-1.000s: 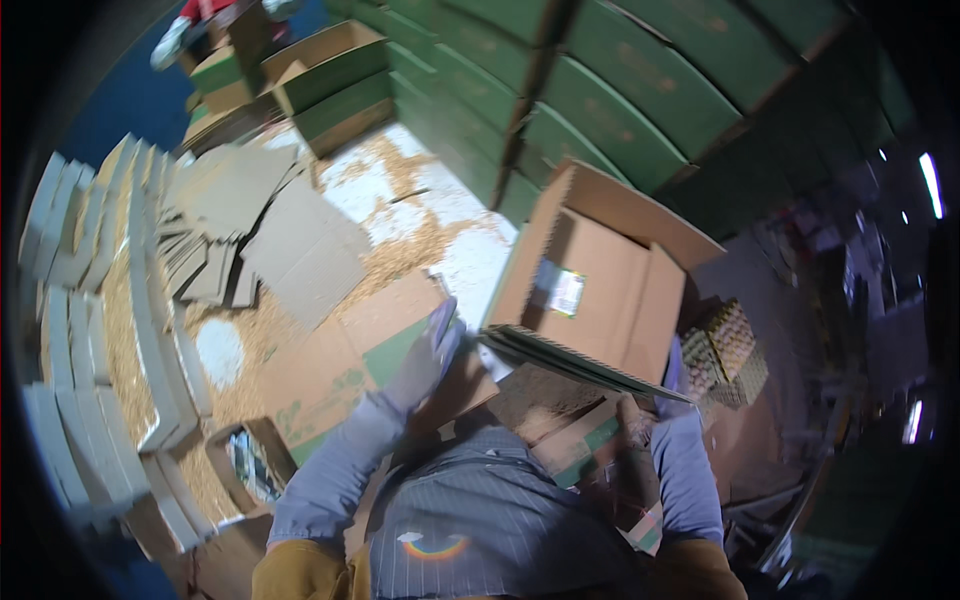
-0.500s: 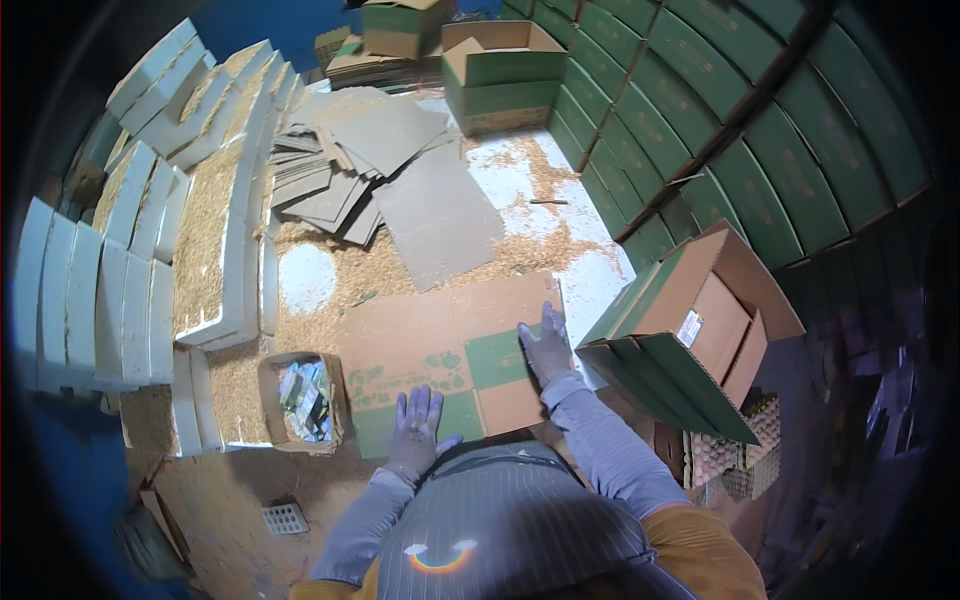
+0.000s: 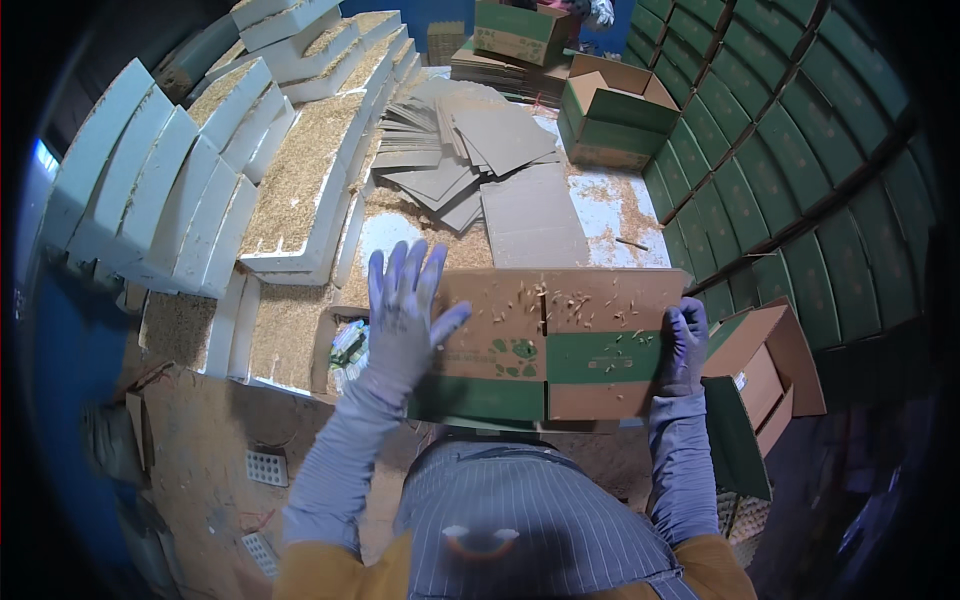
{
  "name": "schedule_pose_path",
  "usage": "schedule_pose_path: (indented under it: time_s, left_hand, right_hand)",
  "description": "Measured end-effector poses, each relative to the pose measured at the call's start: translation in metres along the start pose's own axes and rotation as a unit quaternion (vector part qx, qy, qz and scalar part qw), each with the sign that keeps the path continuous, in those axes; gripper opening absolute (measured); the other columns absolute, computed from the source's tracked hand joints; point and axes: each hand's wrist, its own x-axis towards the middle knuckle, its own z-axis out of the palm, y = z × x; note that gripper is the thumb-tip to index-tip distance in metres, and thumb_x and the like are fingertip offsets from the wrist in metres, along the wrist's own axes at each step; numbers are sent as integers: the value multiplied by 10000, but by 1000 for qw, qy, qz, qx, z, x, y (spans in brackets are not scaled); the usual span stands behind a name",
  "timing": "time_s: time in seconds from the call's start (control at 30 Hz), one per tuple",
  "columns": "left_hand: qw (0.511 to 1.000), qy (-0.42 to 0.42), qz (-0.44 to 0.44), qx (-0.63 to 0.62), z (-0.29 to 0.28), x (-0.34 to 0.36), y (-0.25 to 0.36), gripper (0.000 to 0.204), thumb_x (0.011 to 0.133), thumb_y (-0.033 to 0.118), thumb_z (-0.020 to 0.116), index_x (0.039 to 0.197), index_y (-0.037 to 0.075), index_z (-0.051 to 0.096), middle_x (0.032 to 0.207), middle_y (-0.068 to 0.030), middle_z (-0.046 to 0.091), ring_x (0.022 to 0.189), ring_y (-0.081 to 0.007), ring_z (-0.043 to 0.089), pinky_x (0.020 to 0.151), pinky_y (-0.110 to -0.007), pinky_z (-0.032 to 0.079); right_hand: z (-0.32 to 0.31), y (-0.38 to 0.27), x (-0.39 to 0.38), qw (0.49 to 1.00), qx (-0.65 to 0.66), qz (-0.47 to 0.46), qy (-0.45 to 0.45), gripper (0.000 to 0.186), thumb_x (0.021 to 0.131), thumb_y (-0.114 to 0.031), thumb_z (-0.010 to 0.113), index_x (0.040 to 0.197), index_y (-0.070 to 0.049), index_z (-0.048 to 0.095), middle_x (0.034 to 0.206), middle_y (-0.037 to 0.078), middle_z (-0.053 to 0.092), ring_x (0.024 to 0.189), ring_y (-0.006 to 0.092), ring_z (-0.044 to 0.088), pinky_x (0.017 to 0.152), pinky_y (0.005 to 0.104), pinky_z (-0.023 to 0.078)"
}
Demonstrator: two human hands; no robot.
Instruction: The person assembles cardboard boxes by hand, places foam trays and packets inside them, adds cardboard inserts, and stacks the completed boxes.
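A flattened brown and green cardboard box is lifted in front of me, tilted, with loose husk flakes scattered over its face. My right hand, in a grey-purple glove, grips its right edge with curled fingers. My left hand, gloved alike, is raised at the carton's left end with fingers spread, holding nothing. Whether its palm touches the cardboard I cannot tell. Partly behind that hand is a small box of shiny packets.
White foam boxes filled with husks are stacked at left. Grey cardboard sheets lie on the husk-strewn table. Green cartons form a wall at right, beside an open carton. Another open carton stands behind; a person's gloved hand shows beyond.
The flattened carton has risen off the table and tilted, with flakes now on it. My left hand has lifted and spread; my right has closed on the edge. The view has shifted left.
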Motion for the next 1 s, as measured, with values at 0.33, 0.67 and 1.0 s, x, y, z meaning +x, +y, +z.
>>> schedule_pose_path:
  time_s: [0.33, 0.67, 1.0]
  left_hand:
    - [958, -276, 4, -79, -32, 5, 13, 367, 898, 413, 567, 899, 65, 684, 846, -119, 672, 832, -270, 645, 779, -375, 490]
    - [957, -265, 86, 75, -52, 21, 15, 435, 888, 380, 595, 1280, 194, 563, 766, -109, 671, 644, -262, 656, 614, -364, 519]
    - [941, -66, 329, -41, 56, 15, 44, 651, 795, 233, 638, 1398, 244, 393, 1368, -89, 399, 1296, -293, 368, 1084, -551, 300]
  right_hand:
    - [54, -34, -24, 723, -530, -392, -204, 459, 854, -210, 624, 1290, -135, 504, 1348, 103, 489, 1298, 336, 379, 1096, 582, 206]
    - [36, -63, -47, 862, -270, -354, -241, 168, 704, -227, 562, 568, -148, 504, 612, 16, 451, 778, 235, 558, 993, 567, 367]
    - [57, 13, -43, 565, -409, -247, -673, 419, 837, -257, 599, 1242, -160, 558, 1282, 109, 532, 1261, 317, 410, 1086, 439, 308]
